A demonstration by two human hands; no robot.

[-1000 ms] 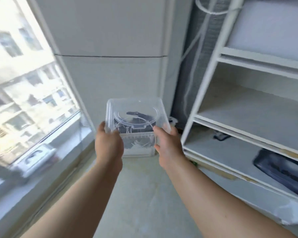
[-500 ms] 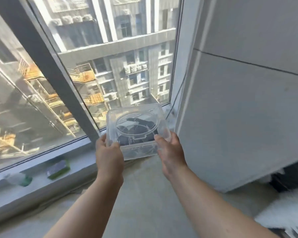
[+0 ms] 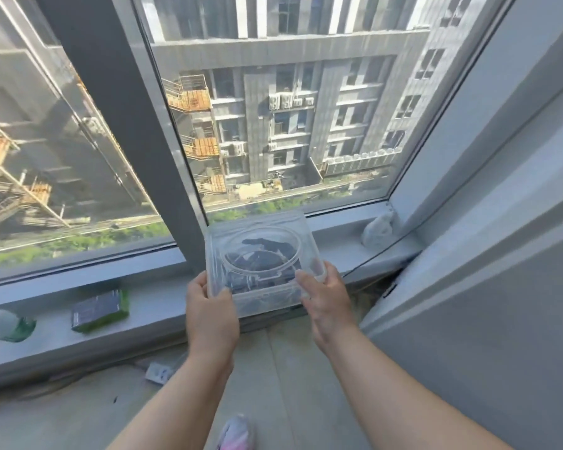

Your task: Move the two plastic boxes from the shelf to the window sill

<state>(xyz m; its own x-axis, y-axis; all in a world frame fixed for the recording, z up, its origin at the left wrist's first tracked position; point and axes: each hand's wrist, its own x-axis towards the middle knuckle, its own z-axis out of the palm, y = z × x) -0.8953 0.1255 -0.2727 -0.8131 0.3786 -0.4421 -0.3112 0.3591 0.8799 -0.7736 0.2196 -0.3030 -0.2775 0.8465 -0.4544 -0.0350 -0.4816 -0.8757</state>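
I hold a clear square plastic box [image 3: 260, 254] with a round ring on its lid and dark items inside. My left hand [image 3: 210, 311] grips its near left corner and my right hand [image 3: 325, 295] grips its near right corner. The box hangs tilted just above the grey window sill [image 3: 163, 306], in front of the dark window post [image 3: 124, 102]. I cannot tell whether its base touches the sill. No second box and no shelf are in view.
A green-edged packet [image 3: 100, 306] and a pale object with a green end [image 3: 10, 323] lie on the sill to the left. A crumpled white bag [image 3: 377, 228] sits in the sill's right corner. A grey wall [image 3: 501, 287] stands on the right; a white socket strip [image 3: 158, 373] lies on the floor.
I have turned from the shelf to face the window. The box, held in both hands throughout, has moved forward and down to the window sill.
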